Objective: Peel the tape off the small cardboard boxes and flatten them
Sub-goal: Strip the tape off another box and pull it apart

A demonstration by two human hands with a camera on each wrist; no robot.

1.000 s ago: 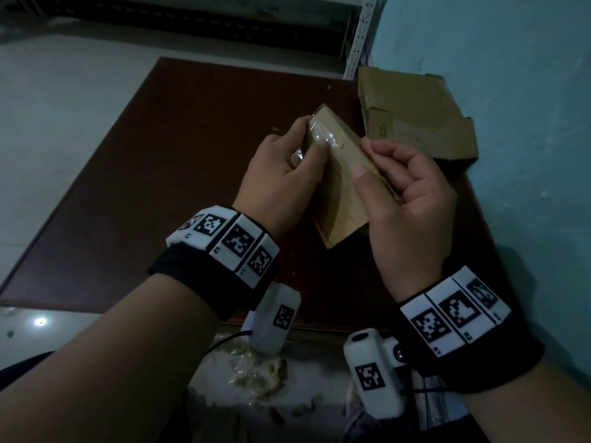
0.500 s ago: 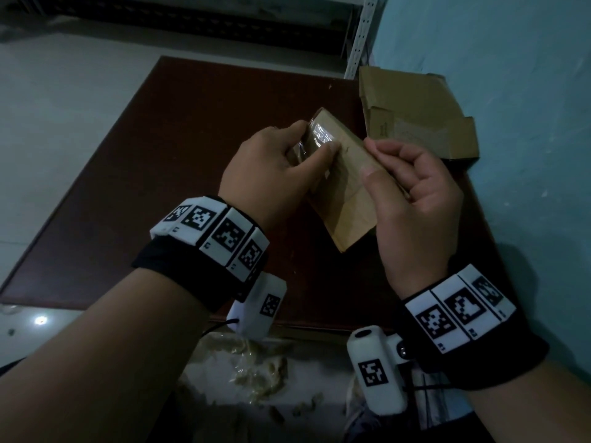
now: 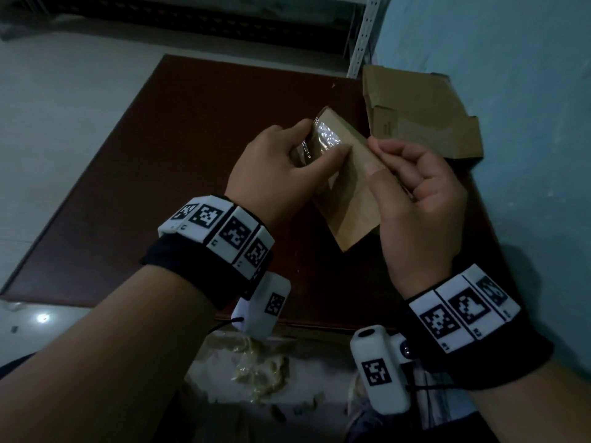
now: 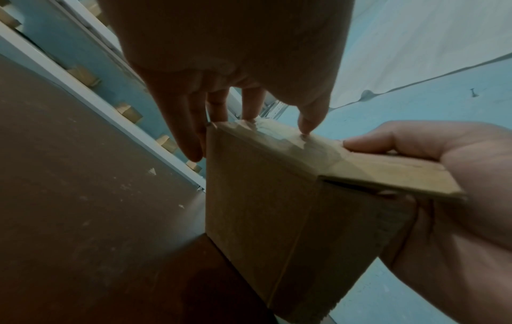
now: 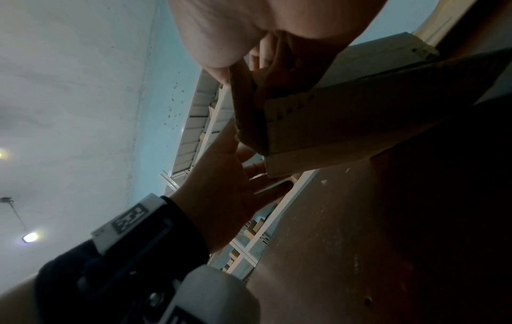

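Observation:
A small brown cardboard box (image 3: 348, 199) is held tilted above the dark brown table (image 3: 192, 161), between both hands. Clear wrinkled tape (image 3: 326, 139) covers its upper end. My left hand (image 3: 308, 148) grips that taped end, thumb lying on the tape and fingers curled over the far edge. My right hand (image 3: 375, 156) holds the box's right side, thumb on the top face and fingers curled behind. In the left wrist view the left fingertips (image 4: 304, 127) touch the taped edge of the box (image 4: 257, 197), and the right hand (image 4: 457, 186) clasps a flap.
Flattened cardboard pieces (image 3: 415, 116) lie at the table's back right corner against the blue wall (image 3: 527, 123). A white perforated shelf post (image 3: 361, 36) stands behind. Crumpled tape scraps (image 3: 256, 372) lie on the floor below the table's near edge.
My left hand has slid down and leftward along the box's taped end, its thumb now lying across the tape. The box has tilted slightly; my right hand has kept its hold.

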